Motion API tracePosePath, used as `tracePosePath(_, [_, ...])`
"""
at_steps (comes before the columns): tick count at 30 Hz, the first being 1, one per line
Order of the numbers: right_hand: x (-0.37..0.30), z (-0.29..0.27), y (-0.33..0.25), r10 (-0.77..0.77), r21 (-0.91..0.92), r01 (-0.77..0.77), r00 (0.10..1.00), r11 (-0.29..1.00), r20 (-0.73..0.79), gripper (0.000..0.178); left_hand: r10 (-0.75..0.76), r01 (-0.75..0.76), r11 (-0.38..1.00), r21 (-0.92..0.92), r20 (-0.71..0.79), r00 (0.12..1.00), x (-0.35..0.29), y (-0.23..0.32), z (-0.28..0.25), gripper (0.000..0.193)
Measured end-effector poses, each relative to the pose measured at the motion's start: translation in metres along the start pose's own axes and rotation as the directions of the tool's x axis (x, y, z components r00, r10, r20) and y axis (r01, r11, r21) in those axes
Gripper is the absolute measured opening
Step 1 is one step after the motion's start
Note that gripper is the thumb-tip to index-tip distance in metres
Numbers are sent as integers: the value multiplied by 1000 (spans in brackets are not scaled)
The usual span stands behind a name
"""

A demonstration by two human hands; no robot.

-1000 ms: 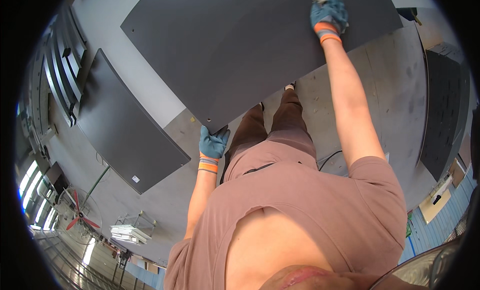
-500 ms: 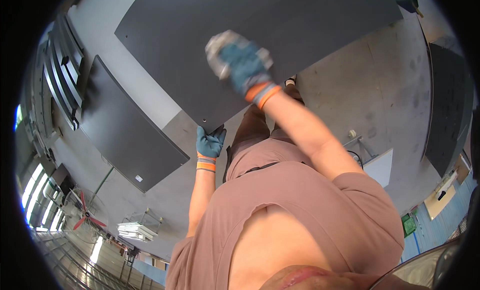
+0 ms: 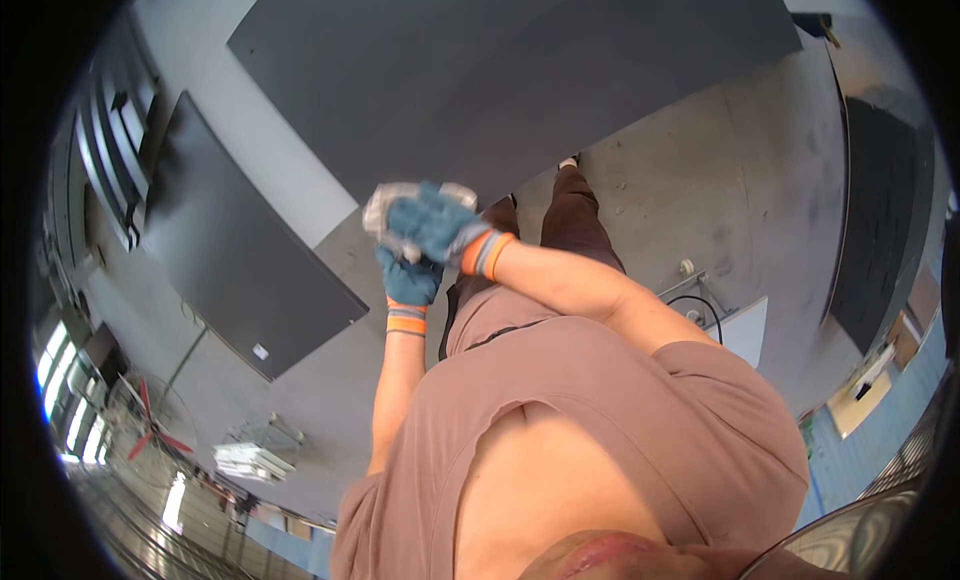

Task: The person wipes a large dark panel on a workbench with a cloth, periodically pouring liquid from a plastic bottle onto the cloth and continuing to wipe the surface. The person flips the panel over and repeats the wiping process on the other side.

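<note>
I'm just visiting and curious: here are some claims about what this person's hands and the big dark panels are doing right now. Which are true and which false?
1. Both hands wear blue gloves with orange cuffs. True: the left hand and the right hand both do.
2. The right hand holds a whitish cloth. True.
3. The two hands are far apart. False: they meet near the corner of the large dark panel.
4. Only one dark panel is in view. False: a second dark panel lies to the left.
5. The person wears a green shirt. False: the shirt is pinkish-brown.
</note>
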State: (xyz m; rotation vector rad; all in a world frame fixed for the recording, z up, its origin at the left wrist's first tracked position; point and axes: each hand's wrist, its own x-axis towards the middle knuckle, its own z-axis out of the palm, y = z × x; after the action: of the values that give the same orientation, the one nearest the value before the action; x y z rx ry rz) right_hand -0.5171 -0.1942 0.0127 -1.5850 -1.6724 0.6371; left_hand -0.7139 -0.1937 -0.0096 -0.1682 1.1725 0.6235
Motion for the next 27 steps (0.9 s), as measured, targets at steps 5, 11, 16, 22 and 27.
tracePosePath(5, [-12,-92,95,-48,-449,-15,991,894,-128,33,-50,48,997,62,28,998,-5,4,-11,82])
tracePosePath(11, [-46,-374,331,312,-683,-652,758,329,-573,48,-38,51,984,171,-76,996,3,8,17,68])
tracePosePath(16, [-41,-304,288,101,-638,-663,720,392,-686,57,39,-16,977,213,-102,994,3,1,7,66])
tracePosePath(22, [-36,-89,98,32,-263,-105,962,959,-270,28,17,37,966,258,-204,979,9,6,29,68])
tracePosePath(27, [-34,-185,156,127,-410,-283,922,867,-366,23,73,0,968,252,-281,957,4,1,22,69])
